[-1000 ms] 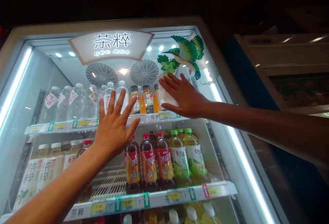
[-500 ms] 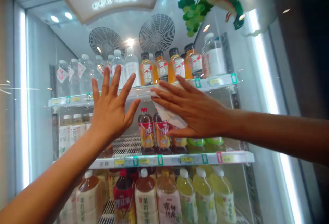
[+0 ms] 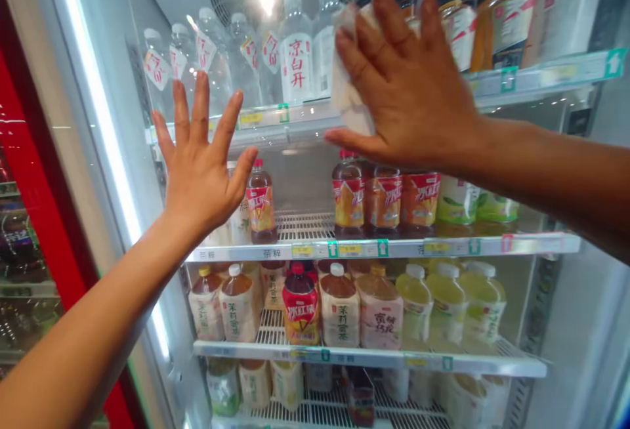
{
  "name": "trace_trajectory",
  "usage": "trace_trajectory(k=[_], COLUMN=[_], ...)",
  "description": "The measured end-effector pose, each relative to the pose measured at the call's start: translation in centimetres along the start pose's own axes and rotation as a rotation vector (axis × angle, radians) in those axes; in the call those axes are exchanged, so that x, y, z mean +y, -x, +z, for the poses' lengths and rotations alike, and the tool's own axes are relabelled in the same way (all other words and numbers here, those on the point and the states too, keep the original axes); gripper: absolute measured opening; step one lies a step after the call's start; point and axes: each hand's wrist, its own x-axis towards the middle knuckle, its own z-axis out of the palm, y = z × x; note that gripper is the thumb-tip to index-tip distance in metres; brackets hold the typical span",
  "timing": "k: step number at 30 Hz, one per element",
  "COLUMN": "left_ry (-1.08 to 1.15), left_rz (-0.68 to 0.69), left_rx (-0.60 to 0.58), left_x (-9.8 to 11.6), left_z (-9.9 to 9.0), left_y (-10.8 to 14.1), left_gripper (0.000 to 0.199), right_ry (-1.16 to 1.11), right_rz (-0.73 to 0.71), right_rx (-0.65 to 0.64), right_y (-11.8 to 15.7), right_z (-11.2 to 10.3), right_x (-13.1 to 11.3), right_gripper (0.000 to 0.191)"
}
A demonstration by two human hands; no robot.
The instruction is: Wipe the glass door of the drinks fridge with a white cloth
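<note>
Right hand [image 3: 413,91], fingers [image 3: 394,25] extended, apparently pressed a white cloth [image 3: 352,104] against glass [image 3: 300,183]; slackened pressure risked dropping it. Left hand [image 3: 199,170] was spread, empty.

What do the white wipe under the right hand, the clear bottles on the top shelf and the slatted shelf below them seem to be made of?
White wipe: matte paper or thin cloth, by its soft, creased look; blur leaves it open.
Clear bottles: probably smooth plastic, by their transparent walls.
Slatted shelf: perhaps coated metal, by its thin pale bars.
</note>
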Motion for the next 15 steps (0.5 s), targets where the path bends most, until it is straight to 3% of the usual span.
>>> trace_trajectory(k=[4, 8, 9, 13, 15], left_ry=[0.012, 0.034, 0.045, 0.117, 0.158], left_rz=[-0.017, -0.037, -0.035, 0.016, 0.035], left_rx=[-0.017, 0.029, 0.031, 0.035, 0.052], left_x=[-3.6, -6.2, -6.7, -8.4, -9.0], left_z=[-0.4, -0.5, -0.6, -0.7, -0.7], left_y=[0.5, 1.0, 1.1, 1.5, 1.5], left_gripper=[0.069, 0.066, 0.066, 0.068, 0.068], right_ry=[-0.032, 0.029, 0.036, 0.002, 0.014], right_rz=[-0.234, 0.012, 0.011, -0.217, -0.153], right_rx=[-0.185, -0.084, -0.087, -0.229, -0.18], right_y=[-3.0, -5.9, -6.4, -7.2, -7.1], right_z=[1.4, 2.2, 2.3, 3.0, 3.1], right_x=[-4.1, -6.6, -7.1, -8.2, -8.2], right_gripper=[0.106, 0.109, 0.11, 0.104, 0.104])
